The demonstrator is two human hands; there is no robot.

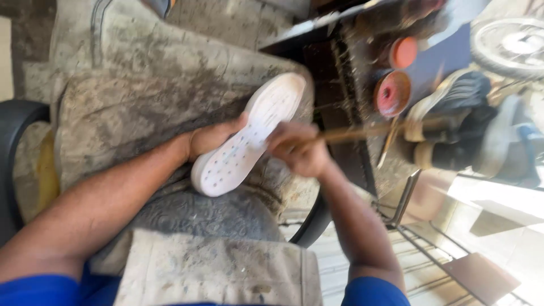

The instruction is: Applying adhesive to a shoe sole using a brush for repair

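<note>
The right hand (299,150) is smeared by motion blur, so its fingers cannot be told apart, and the thin wooden stick (362,133) it grips is blurred along its length; its far tip melts into the clutter. The left hand's (211,139) fingers are hidden behind the white perforated shoe sole (249,136). Both arms are cut off by the bottom edge at the blue sleeves. The dark shoes heaped at the right (464,122) are too blurred to count. The spoked wheel (510,45) is cut by the right edge. The two round red-lidded tins (394,90) show no legible detail.
</note>
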